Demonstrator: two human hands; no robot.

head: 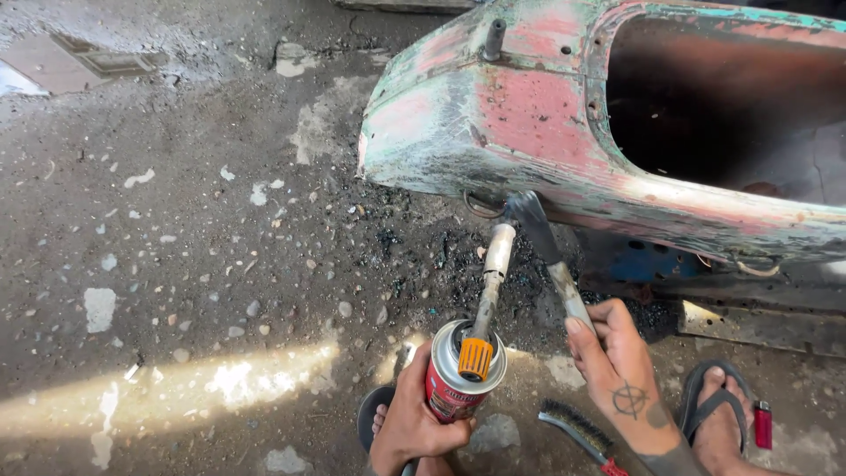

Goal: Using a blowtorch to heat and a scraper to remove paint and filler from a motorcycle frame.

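Left hand (pixel 414 423) wrapped around a red gas can (pixel 454 383) fitted with a torch (pixel 491 282) whose nozzle points at the lower edge of a worn metal body panel (pixel 493 123) with flaking red and green paint. Right hand (pixel 617 357) closed on the handle of a scraper (pixel 542 238), its blade touching the same edge beside the nozzle. A wire brush (pixel 577 432) and a red lighter (pixel 763 425) lie on the concrete floor (pixel 176 264), near sandalled feet (pixel 718 414).

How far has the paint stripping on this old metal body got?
Done: black flakes litter the ground below the panel. In hand: left hand aims a gas torch, right hand works a scraper along the lower edge. Left: red and green paint covers most of the panel.
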